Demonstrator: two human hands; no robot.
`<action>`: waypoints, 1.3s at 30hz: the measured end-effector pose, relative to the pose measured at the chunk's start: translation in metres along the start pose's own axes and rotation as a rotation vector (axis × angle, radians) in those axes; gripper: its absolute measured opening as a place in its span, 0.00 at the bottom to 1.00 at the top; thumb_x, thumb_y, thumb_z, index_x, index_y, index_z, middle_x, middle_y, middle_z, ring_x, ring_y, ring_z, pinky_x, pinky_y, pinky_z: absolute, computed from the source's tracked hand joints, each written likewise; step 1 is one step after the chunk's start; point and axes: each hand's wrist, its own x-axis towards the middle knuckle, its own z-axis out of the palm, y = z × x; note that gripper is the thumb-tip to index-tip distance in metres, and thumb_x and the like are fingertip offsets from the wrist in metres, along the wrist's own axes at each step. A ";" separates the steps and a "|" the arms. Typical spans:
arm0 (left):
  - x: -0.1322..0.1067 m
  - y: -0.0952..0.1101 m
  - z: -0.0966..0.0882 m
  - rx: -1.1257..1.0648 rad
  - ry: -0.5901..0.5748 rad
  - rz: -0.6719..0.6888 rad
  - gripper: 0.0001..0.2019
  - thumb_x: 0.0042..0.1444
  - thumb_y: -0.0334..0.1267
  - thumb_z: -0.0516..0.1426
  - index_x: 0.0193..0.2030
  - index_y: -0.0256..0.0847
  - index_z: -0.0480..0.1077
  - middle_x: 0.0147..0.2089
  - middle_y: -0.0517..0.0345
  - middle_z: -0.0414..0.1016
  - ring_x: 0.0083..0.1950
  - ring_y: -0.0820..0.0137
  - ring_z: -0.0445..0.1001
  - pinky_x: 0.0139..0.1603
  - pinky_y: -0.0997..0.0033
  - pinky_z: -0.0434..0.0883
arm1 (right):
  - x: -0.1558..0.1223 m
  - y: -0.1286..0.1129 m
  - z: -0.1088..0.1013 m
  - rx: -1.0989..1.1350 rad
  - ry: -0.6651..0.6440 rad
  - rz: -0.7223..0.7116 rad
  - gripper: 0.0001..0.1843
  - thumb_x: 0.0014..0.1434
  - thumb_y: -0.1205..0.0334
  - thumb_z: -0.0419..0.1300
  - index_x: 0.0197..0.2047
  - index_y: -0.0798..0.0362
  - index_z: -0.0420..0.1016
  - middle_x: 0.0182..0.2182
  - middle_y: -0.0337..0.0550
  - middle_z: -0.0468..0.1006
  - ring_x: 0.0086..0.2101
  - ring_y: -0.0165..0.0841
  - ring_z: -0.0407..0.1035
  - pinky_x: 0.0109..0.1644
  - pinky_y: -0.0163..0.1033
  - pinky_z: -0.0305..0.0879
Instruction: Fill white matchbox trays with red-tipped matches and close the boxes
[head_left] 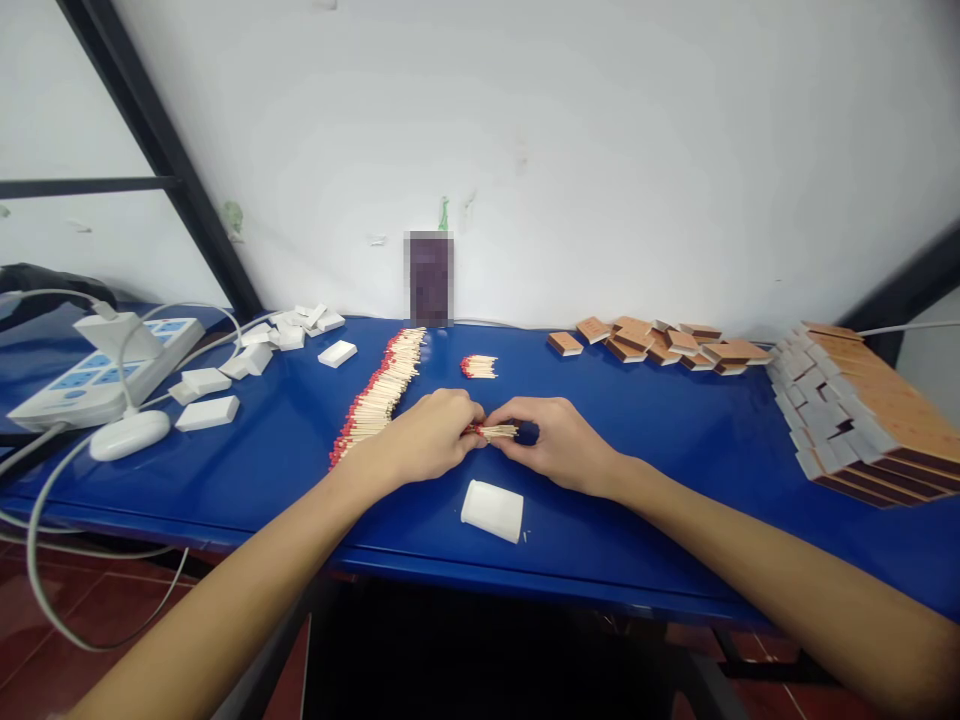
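Between my two hands, just above the blue tabletop, is a small bundle of matches [499, 432] with red heads toward the left. My left hand [439, 430] pinches the bundle at its head end. Closed on the stick end, my right hand [559, 440] has its thumb and fingertips around the matches. A white matchbox tray [493, 510] lies in front of my hands, with tiny crumbs beside it. Behind them is a small group of loose matches [480, 367]. A long row of matches [382, 390] runs back toward the wall, partly hidden by my left hand and forearm.
White matchbox trays [289, 325] are scattered at left, near a power strip [105, 365], a white plug-like device [130, 435] and looping cables. Orange matchboxes [652, 342] lie along the back right. Stacked matchboxes [870, 410] stand at far right. A dark blurred rectangle [431, 280] leans against the wall.
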 end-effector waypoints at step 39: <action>-0.007 0.012 -0.012 0.010 0.029 0.042 0.10 0.64 0.29 0.57 0.30 0.39 0.69 0.28 0.59 0.69 0.30 0.67 0.69 0.29 0.68 0.58 | 0.002 -0.021 -0.012 -0.053 0.060 0.009 0.08 0.55 0.72 0.60 0.37 0.51 0.78 0.32 0.38 0.82 0.31 0.31 0.73 0.35 0.35 0.66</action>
